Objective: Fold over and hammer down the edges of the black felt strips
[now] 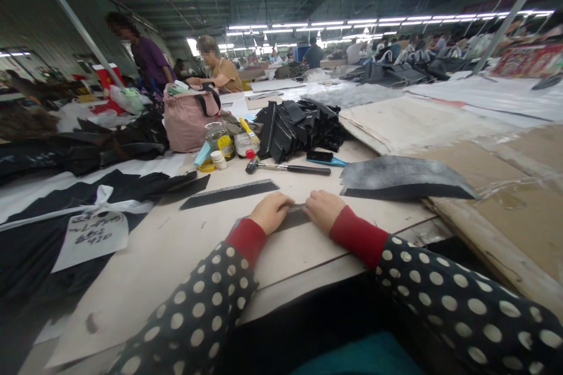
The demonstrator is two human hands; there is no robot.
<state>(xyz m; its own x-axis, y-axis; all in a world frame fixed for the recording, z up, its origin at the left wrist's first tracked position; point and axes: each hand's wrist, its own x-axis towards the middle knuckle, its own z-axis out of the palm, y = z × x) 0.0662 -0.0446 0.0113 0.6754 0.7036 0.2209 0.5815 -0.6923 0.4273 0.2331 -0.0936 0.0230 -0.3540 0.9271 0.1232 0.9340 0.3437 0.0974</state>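
Observation:
A dark grey strip of leather-like material (pixel 295 221) lies on the pale work board (pixel 211 258) in front of me. My left hand (pixel 270 212) is closed at its far edge, fingers curled and thumb against it. Close by on the other side, my right hand (pixel 324 211) pinches the same edge. Part of the strip is hidden under both hands. Another dark strip with a grey edge (pixel 229 194) lies just beyond my left hand. To the right, a stack of grey, black-edged pieces (pixel 402 179) fans out.
A hammer (pixel 290 169) and a blue-handled brush (pixel 325 157) lie beyond my hands. Behind them are a heap of black pieces (pixel 303 126), a glass jar (pixel 219 139) and a pink bag (pixel 189 120). Tagged black material (pixel 39 252) lies left. Several people work farther off.

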